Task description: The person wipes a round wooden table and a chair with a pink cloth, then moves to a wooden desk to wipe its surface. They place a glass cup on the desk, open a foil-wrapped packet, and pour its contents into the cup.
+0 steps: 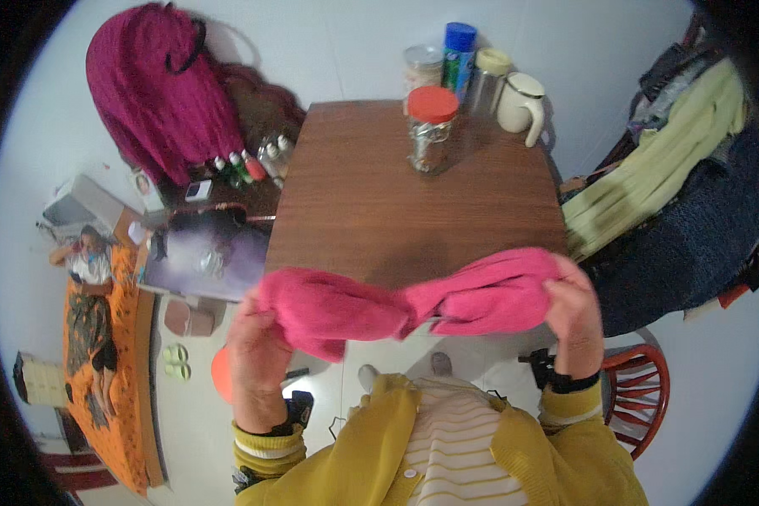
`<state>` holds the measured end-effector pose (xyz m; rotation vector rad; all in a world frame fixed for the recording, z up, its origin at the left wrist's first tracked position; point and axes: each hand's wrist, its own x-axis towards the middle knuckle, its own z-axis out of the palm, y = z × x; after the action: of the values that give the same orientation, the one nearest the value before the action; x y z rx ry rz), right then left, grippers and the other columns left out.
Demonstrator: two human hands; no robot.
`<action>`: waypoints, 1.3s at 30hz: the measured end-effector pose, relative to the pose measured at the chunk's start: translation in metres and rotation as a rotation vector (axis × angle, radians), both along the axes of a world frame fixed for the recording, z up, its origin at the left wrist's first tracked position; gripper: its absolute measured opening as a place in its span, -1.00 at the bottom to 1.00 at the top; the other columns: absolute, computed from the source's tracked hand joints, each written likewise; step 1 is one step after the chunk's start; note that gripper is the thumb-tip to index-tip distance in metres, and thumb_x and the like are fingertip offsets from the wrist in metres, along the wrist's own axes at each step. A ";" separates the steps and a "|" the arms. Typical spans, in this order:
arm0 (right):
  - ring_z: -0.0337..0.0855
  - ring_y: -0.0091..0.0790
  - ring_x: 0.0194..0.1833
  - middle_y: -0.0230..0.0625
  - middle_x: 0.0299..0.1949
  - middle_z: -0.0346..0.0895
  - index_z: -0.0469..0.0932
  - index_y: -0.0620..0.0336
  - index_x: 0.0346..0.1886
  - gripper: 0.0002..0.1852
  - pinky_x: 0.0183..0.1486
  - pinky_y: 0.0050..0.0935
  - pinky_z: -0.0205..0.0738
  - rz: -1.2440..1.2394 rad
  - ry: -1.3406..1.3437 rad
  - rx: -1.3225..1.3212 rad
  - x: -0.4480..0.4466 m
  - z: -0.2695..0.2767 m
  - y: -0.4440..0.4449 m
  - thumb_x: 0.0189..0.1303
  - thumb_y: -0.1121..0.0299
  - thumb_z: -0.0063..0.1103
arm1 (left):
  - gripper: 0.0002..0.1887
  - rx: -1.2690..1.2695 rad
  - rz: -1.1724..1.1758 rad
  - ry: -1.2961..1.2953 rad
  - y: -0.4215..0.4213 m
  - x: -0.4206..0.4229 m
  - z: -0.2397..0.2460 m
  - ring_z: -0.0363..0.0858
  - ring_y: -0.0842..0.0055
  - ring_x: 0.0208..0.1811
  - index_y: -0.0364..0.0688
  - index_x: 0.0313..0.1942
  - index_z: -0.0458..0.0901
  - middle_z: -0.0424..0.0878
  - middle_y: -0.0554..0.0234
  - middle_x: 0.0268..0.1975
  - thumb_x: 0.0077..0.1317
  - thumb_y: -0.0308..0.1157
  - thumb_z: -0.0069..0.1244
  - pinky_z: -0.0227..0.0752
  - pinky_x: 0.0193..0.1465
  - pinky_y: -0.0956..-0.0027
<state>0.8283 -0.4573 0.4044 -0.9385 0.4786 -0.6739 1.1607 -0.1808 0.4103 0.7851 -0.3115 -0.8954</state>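
Note:
A bright pink cloth (348, 310) is stretched sideways between my two hands, bunched and twisted at its middle. My left hand (259, 341) grips its left end, and my right hand (572, 300) grips the right end. The cloth hangs in the air just at the near edge of a brown wooden table (379, 202), hiding part of that edge. What kind of garment or towel it is, I cannot tell. On the table's far half stands a clear jar with a red lid (431, 133).
Behind the jar are a blue-capped can (459, 60), a yellow-lidded container (490, 82) and a cream pitcher (520, 107). Clothes (658, 171) are heaped at right, above a red chair (639, 398). A purple-topped table (196, 253) adjoins at left. A person (92, 265) lies on an orange bed (120, 379).

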 end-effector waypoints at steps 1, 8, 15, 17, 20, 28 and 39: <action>0.68 -0.12 0.23 0.03 0.24 0.62 0.44 0.48 0.35 -0.48 0.38 -0.14 0.49 -0.071 -0.066 -0.052 -0.012 0.011 -0.009 0.29 0.59 0.04 | -0.50 -0.041 0.064 -0.021 -0.003 0.007 0.009 0.66 0.16 0.24 -0.41 0.32 0.47 0.63 -0.14 0.25 0.36 -0.53 -0.15 0.54 0.31 0.05; 0.42 0.26 0.42 0.39 0.42 0.34 0.18 0.31 0.58 -0.31 0.46 -0.05 0.33 -0.383 1.130 -1.098 0.008 -0.020 -0.050 0.49 0.27 0.12 | -0.37 0.685 0.534 -1.422 -0.112 0.026 -0.048 0.21 -0.06 0.59 -0.36 0.49 0.28 0.23 -0.33 0.55 0.54 -0.23 -0.02 0.17 0.59 0.02; -0.19 0.55 0.62 0.49 0.59 -0.08 0.16 -0.03 0.66 -0.11 0.51 0.61 -0.26 -0.128 1.634 -1.183 0.095 -0.065 -0.018 0.42 -0.33 -0.01 | -0.24 0.992 -0.054 -1.946 -0.166 -0.035 -0.102 -0.08 -0.34 0.64 0.11 0.54 0.35 0.11 -0.17 0.63 0.44 0.24 -0.04 -0.19 0.58 -0.50; -0.17 0.52 0.62 0.47 0.60 -0.09 0.19 -0.03 0.65 -0.12 0.54 0.57 -0.32 -0.062 1.577 -1.252 0.114 -0.066 -0.007 0.43 -0.33 -0.02 | -0.34 0.845 0.009 -1.932 -0.157 -0.037 -0.106 0.02 -0.31 0.62 0.16 0.42 0.53 0.15 -0.08 0.63 0.38 0.19 0.08 -0.08 0.54 -0.49; -0.06 0.43 0.62 0.41 0.58 0.03 0.34 0.08 0.56 -0.27 0.57 0.47 -0.21 0.031 1.403 -1.411 0.147 -0.069 0.015 0.47 -0.13 0.05 | -0.39 0.720 -0.060 -1.965 -0.139 -0.030 -0.107 0.07 -0.16 0.63 0.03 0.42 0.53 0.25 0.01 0.59 0.46 0.09 0.01 -0.06 0.60 -0.35; 0.14 0.23 0.59 0.20 0.54 0.25 0.61 0.08 0.35 -0.53 0.62 0.25 -0.12 0.155 0.962 -1.580 0.187 -0.064 0.066 0.42 0.22 0.18 | -0.45 0.792 -0.072 -1.869 -0.068 0.056 -0.108 0.17 0.00 0.62 -0.13 0.40 0.52 0.34 0.04 0.56 0.51 -0.08 -0.05 -0.01 0.64 -0.17; 0.15 0.41 0.55 0.34 0.50 0.24 0.34 -0.12 0.58 -0.45 0.55 0.27 0.05 -0.065 1.505 -1.548 0.107 -0.090 0.010 0.58 0.12 -0.03 | -0.38 0.738 -0.337 -1.878 -0.100 0.029 -0.102 -0.11 -0.05 0.70 -0.12 0.52 0.38 0.12 0.01 0.66 0.54 -0.07 -0.16 -0.34 0.68 -0.25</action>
<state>0.9353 -0.4478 0.3144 -2.9282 1.3429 -0.1345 1.1895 -0.2807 0.3085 2.1746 -1.8462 -0.2601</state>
